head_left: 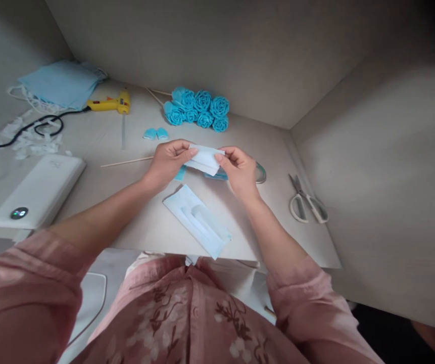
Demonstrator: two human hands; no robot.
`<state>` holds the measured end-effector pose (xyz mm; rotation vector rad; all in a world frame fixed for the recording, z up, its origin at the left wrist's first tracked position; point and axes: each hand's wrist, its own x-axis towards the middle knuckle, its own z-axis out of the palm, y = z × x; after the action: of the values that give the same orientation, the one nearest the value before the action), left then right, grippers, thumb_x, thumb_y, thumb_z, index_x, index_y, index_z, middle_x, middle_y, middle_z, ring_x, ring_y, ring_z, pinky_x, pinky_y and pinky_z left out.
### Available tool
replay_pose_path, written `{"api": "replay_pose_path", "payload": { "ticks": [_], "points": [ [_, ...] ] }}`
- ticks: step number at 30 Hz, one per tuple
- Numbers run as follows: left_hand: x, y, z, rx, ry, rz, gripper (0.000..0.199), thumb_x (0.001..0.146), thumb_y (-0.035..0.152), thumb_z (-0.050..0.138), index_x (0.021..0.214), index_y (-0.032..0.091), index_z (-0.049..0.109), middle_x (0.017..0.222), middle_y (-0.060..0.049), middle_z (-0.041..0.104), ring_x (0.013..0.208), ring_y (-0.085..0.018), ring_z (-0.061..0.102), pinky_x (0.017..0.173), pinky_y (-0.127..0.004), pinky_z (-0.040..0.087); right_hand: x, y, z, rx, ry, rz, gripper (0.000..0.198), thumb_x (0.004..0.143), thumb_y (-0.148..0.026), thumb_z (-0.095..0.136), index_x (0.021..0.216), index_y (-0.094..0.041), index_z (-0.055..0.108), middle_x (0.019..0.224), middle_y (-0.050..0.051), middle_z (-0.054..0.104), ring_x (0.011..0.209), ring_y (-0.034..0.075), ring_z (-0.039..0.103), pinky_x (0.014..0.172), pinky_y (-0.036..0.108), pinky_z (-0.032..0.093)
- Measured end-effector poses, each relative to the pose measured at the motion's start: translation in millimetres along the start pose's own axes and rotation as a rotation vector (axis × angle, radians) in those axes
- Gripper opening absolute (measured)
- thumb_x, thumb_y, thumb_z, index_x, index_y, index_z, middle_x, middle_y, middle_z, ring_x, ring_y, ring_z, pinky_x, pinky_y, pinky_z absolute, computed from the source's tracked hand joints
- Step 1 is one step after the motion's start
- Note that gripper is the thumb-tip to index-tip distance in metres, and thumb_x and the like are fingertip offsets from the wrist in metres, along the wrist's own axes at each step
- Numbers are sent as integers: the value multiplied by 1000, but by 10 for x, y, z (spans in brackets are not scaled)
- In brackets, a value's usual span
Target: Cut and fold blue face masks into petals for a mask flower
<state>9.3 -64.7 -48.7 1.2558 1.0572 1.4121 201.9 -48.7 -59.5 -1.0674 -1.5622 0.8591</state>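
Between my two hands is a folded piece of pale blue mask fabric (205, 160), raised above the table. My left hand (167, 161) pinches its left end between thumb and fingers. At the right end, the thumb and fingers of my right hand (240, 169) are closed on the same piece. Below them a flat strip of light blue mask fabric (198, 220) lies slantwise near the table's front edge. A thin wooden stick (126, 162) runs out from behind my left hand. Small blue fabric pieces (180, 173) are partly hidden under my hands.
Blue fabric roses (202, 107) lie at the back, with two cut petals (155, 134) before them. A yellow glue gun (113, 103), a mask stack (63, 83), white scraps (37, 139) and a power bank (41, 189) occupy the left. Scissors (306, 201) lie right.
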Motion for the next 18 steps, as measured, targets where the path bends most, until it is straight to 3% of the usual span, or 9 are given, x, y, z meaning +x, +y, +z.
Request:
{"api": "replay_pose_path", "payload": {
  "ticks": [5, 11, 18],
  "points": [
    [-3, -26, -6, 21, -9, -11, 34, 68, 45, 79, 82, 16, 69, 79, -3, 71, 79, -17, 64, 74, -28, 50, -21, -100, -8, -86, 15, -7, 24, 82, -46, 68, 82, -22, 68, 75, -3, 65, 70, 12, 58, 69, 25, 47],
    [-11, -47, -21, 22, -56, -15, 35, 71, 44, 77, 89, 15, 70, 82, -4, 72, 82, -17, 65, 74, -27, 49, -25, -117, -20, -149, 26, -29, 30, 85, -50, 64, 76, -22, 63, 69, -3, 60, 66, 12, 54, 64, 25, 44],
    [-16, -43, -10, -19, -62, -28, 32, 72, 35, 77, 96, 14, 72, 75, -2, 68, 70, -14, 62, 65, -24, 48, -12, -96, -30, -103, 33, -43, 28, 86, -47, 64, 78, -21, 65, 73, -3, 63, 70, 12, 56, 70, 26, 46]
  ]
}}
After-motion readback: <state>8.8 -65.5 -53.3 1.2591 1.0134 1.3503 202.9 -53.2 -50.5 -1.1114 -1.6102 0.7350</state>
